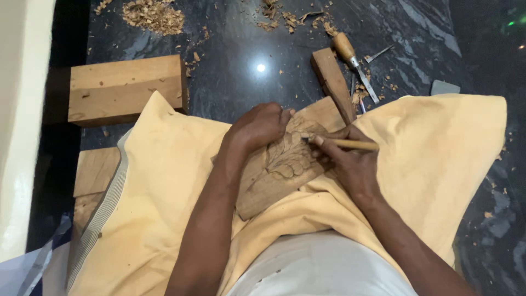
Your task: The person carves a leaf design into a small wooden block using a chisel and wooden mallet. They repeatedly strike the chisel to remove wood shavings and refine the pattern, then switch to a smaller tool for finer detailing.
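A wooden board (274,183) with a carved leaf pattern rests on my lap, over a pale yellow cloth (164,181). My left hand (257,126) lies closed on the board's upper left part, pressing it down. My right hand (348,164) grips a small chisel with a light wooden handle (353,144); its tip touches the carving near the board's top. Both forearms reach in from the bottom of the view.
A thick wooden block (126,87) lies on the dark stone floor at upper left. A narrow wood strip (331,79) and a wood-handled chisel (353,60) lie beyond the board. Wood shavings (153,13) are scattered at the top. A white wall (22,109) runs along the left.
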